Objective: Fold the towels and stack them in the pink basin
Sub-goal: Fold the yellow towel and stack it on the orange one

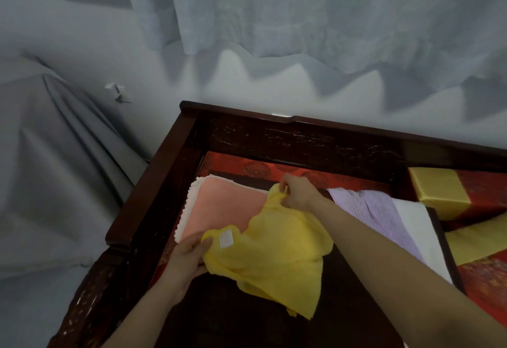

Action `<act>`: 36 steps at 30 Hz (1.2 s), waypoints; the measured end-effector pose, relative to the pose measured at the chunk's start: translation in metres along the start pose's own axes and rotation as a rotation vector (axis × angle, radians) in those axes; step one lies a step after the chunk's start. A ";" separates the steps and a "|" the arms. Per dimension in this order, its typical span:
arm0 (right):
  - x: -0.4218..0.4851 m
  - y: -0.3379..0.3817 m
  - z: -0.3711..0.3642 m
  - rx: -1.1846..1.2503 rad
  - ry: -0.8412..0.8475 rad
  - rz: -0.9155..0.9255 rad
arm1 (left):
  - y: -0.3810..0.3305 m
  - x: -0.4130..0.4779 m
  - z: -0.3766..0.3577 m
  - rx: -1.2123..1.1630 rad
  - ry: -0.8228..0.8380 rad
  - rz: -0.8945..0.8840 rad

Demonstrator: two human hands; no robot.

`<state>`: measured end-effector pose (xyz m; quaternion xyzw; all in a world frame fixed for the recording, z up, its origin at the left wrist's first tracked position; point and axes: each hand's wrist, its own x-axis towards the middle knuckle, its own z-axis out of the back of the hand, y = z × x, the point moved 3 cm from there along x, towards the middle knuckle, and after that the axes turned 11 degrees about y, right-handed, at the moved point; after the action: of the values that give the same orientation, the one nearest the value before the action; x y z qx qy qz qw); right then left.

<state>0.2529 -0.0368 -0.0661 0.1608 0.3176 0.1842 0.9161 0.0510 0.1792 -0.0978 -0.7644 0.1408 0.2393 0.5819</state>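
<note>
Both hands hold 1 yellow towel (pixel 277 262) above a dark wooden seat (pixel 153 205) with a carved frame. The left hand (pixel 186 259) has its grip clenched on the near corner, just beside a white sewn label (pixel 227 238). The right hand (pixel 295 192) pinches the far corner between thumb and fingers, grip closed on the cloth. Between the 2 corners the edge is slack and bunched, and the rest hangs in a loose, rumpled drape.

The step in hand looks like finding the corners and opening the towel flat before the first fold. To do it well, draw the 2 hands apart until the held edge runs straight, let the cloth fall square, then lay it down smooth so the fold lines meet edge to edge.

The yellow cloth is thin and soft, with a light crinkled weave. Under it lies a peach towel (pixel 222 207), plush, flat, with a pale scalloped border. To the right lie a lilac striped towel (pixel 375 210) and a white one (pixel 414 227), both unfolded. Red patterned cushioning (pixel 247 165) and glossy red-and-gold cushions (pixel 450 194) sit behind. The pink basin is not in view.
</note>
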 end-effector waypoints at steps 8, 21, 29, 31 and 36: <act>-0.085 -0.045 0.102 0.227 -0.291 0.069 | -0.081 -0.012 0.006 0.458 -0.090 -0.355; -0.254 -0.073 0.237 0.341 -0.510 0.268 | -0.301 -0.056 -0.109 0.753 0.134 -0.928; -0.316 -0.070 0.222 0.630 -0.523 0.423 | -0.307 -0.096 -0.123 0.601 0.244 -0.846; -0.330 -0.068 0.200 0.682 -0.458 0.458 | -0.291 -0.110 -0.116 0.578 0.255 -0.812; -0.346 -0.075 0.122 0.764 -0.153 0.491 | -0.221 -0.138 -0.087 0.583 0.382 -0.677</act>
<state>0.0962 -0.2769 0.1752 0.5706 0.2466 0.2530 0.7413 0.0608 0.1499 0.1751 -0.6028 0.0494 -0.1575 0.7806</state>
